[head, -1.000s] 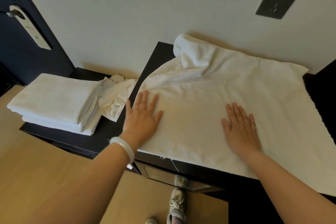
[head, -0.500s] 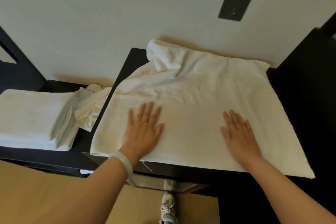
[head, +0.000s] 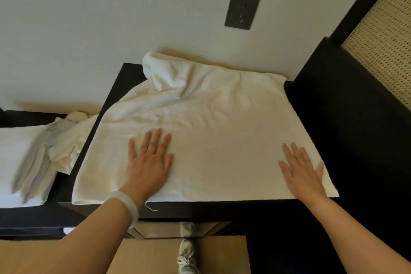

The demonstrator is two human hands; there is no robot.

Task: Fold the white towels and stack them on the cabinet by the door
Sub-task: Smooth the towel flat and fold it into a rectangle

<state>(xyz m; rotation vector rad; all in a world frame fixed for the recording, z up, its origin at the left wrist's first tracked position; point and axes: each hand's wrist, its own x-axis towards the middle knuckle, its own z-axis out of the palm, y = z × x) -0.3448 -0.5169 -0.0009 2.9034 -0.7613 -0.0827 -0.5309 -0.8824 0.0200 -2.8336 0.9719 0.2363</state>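
Cabinet top (head: 125,78) dark, against white wall (head: 106,20); socket plate (head: 242,11) at 12 o'clock. White towel (head: 222,140) spread over it, bunched at far edge. Left hand (head: 149,162), right hand (head: 302,173) flat on towel, fingers straight. Folded stack (head: 15,151), crumpled towel (head: 69,140) at 9 o'clock.

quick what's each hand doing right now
Left hand: open, flat on the white towel.
Right hand: open, flat near the towel's right edge.

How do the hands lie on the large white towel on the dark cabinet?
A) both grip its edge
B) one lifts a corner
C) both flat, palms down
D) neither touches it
C: left hand and right hand rest flat on the large white towel, fingers straight.
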